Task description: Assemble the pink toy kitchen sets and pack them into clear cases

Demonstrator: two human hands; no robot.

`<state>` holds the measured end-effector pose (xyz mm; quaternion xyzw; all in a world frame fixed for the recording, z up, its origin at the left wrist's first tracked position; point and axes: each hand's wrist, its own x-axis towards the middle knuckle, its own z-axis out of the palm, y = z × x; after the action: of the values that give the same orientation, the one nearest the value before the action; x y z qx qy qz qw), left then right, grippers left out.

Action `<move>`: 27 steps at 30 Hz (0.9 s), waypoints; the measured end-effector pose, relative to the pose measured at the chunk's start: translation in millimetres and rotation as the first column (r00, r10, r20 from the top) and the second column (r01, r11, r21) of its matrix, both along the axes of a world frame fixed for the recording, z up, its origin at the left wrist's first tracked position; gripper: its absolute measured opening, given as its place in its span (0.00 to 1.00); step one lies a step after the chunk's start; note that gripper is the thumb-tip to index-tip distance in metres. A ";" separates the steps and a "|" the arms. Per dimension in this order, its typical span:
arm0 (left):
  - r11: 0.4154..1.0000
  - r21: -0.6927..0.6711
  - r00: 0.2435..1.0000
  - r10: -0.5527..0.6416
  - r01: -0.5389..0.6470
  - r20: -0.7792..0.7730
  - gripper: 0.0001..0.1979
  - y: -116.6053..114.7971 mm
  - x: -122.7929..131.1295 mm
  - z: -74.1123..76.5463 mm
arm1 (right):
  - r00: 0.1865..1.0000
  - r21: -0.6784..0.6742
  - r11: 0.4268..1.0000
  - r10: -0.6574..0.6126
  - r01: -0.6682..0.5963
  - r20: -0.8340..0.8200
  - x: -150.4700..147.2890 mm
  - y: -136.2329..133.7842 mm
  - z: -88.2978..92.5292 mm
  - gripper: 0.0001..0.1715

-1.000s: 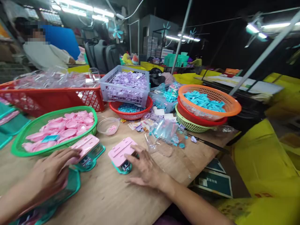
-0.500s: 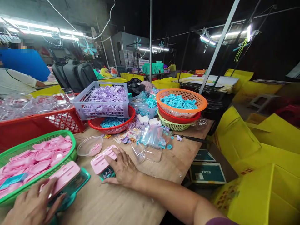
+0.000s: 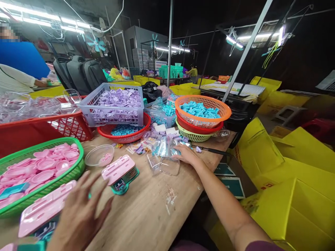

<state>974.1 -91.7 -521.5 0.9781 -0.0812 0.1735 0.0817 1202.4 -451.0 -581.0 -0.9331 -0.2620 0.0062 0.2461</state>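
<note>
My left hand (image 3: pixel 81 205) is over the near left of the table, open with its fingers spread and slightly blurred. Beside it, partly hidden by the hand, is a pink-topped toy (image 3: pixel 48 205) with a teal base. A similar pink and teal toy (image 3: pixel 121 170), like a small house, stands upright on the wood beyond my left fingers. My right hand (image 3: pixel 187 154) reaches out to the clear plastic packet (image 3: pixel 163 146) and loose pieces, fingers stretched out at its right side. Whether they press on it I cannot tell. Clear moulded plastic parts (image 3: pixel 162 166) lie just in front.
A green basket (image 3: pixel 81 153) of pink dishes stands at left, near a clear bowl (image 3: pixel 90 160). Behind are a lilac crate (image 3: pixel 112 120), a red basket (image 3: pixel 125 138) and an orange basket (image 3: pixel 222 113) of blue pieces. Yellow boxes (image 3: pixel 309 209) stand right; co-workers sit farther off.
My right hand has let go of the pink and teal toy and moved right to the plastic packet. My left hand has lifted off the other toy and shifted right.
</note>
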 end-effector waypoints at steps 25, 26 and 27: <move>0.886 0.380 0.964 0.249 -0.265 0.091 0.28 -8.6 58.3 -54.2 | 0.752 0.323 0.699 -0.657 0.638 -0.062 2.8 -24.9 -54.0 0.52; 0.887 0.375 0.963 0.250 -0.269 0.099 0.28 -8.9 58.1 -55.2 | 0.761 0.268 0.723 -0.646 0.636 -0.064 4.5 -19.0 -52.4 0.55; 0.889 0.369 0.962 0.251 -0.273 0.107 0.28 -9.0 57.9 -56.2 | 0.767 0.194 0.746 -0.638 0.637 -0.064 5.8 -11.9 -48.9 0.58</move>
<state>1032.0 -100.8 -577.7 0.9719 0.0172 0.1914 -0.1358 1208.2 -462.9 -629.9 -0.9361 0.0722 -0.1081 0.3267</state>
